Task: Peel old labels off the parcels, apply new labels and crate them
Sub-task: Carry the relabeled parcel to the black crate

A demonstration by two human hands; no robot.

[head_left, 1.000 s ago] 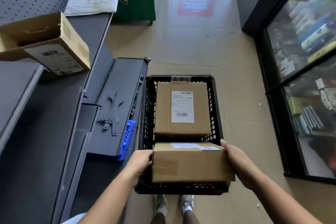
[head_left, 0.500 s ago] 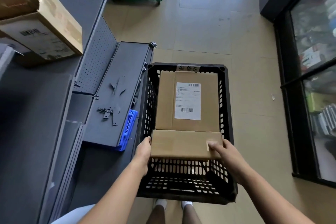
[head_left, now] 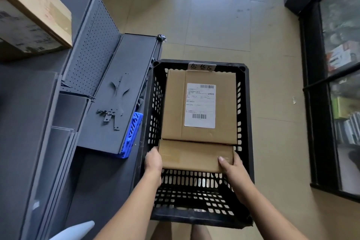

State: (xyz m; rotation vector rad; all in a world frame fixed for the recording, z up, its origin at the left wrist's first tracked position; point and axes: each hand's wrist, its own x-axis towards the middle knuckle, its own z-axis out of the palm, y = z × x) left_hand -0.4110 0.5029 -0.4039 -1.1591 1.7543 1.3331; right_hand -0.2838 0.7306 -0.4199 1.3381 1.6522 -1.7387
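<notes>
A black slotted plastic crate [head_left: 245,123] stands on the tiled floor. Inside it at the far end lies a brown cardboard parcel [head_left: 175,103] with a white shipping label [head_left: 200,105] on top. A second, smaller brown parcel [head_left: 194,155] sits low in the crate on its side, against the first one's near edge. My left hand [head_left: 153,160] holds its left end and my right hand [head_left: 231,163] grips its right end, thumb on the facing side. Its label is not visible.
A grey metal shelf unit [head_left: 109,88] with pegboard and loose brackets stands left of the crate, a blue plastic piece [head_left: 132,134] at its edge. An open cardboard box [head_left: 29,15] sits on the upper left shelf. A glass-fronted cabinet [head_left: 335,84] lines the right.
Both hands have lowered the smaller parcel from the crate's near rim down into the crate, against the labelled parcel. The view has tilted further down.
</notes>
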